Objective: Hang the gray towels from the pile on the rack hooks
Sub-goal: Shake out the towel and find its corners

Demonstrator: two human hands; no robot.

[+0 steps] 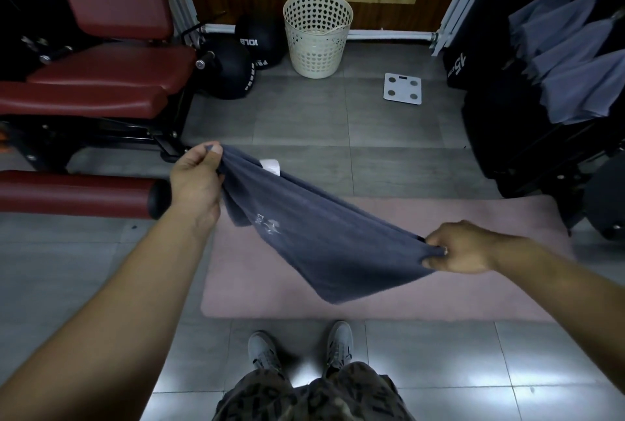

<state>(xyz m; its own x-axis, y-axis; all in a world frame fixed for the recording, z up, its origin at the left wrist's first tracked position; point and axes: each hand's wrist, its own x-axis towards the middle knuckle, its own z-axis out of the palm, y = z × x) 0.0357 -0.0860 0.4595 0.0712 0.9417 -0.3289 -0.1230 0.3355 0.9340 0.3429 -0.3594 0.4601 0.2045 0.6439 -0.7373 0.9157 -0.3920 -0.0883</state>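
Note:
A gray towel point(314, 238) with a white label and a pale logo is stretched in the air between my hands, above a pink mat. My left hand point(196, 177) pinches its upper left corner. My right hand point(460, 248) pinches the opposite corner lower down on the right. The rest of the towel sags between them. Several gray towels point(575, 59) hang on the dark rack point(527, 136) at the right edge. No pile is in view.
The pink mat point(439, 299) lies on the tiled floor before my shoes. A cream laundry basket point(318, 31) stands by the far wall, a white scale point(402, 88) to its right. Red padded gym benches point(101, 82) and black medicine balls point(233, 72) fill the left.

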